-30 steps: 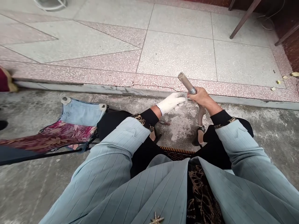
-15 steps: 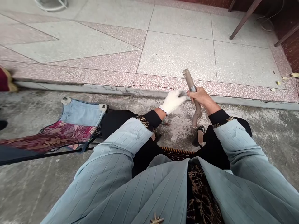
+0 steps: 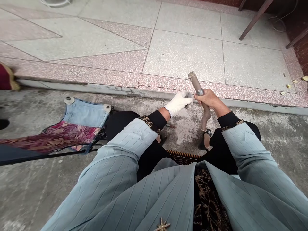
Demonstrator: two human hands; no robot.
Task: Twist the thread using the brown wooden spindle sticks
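Note:
My right hand point(image 3: 209, 98), bare, is wrapped round a crooked wooden stick point(image 3: 196, 81). The stick leans, its cut end up and its bent lower part reaching down by my shoe point(image 3: 204, 140). A silvery band, like wound wire point(image 3: 200, 92), circles the stick just above my grip. My left hand point(image 3: 180, 102), in a white knitted glove, is closed right beside my right thumb, left of the stick. Its fingertips are pinched; whatever they hold is too thin or hidden to make out.
A low step edge point(image 3: 115, 89) runs across in front of my hands, with terrazzo tiles beyond it. To the left stands a folding recliner point(image 3: 86, 114) with denim and floral cloth. A small reddish-brown object point(image 3: 171, 126) lies on the concrete between my feet. Furniture legs point(image 3: 255, 21) stand far right.
The view has shifted slightly. My gloved left hand has turned a little, its fingers curling more beside my right thumb. My right hand keeps its hold on the stick.

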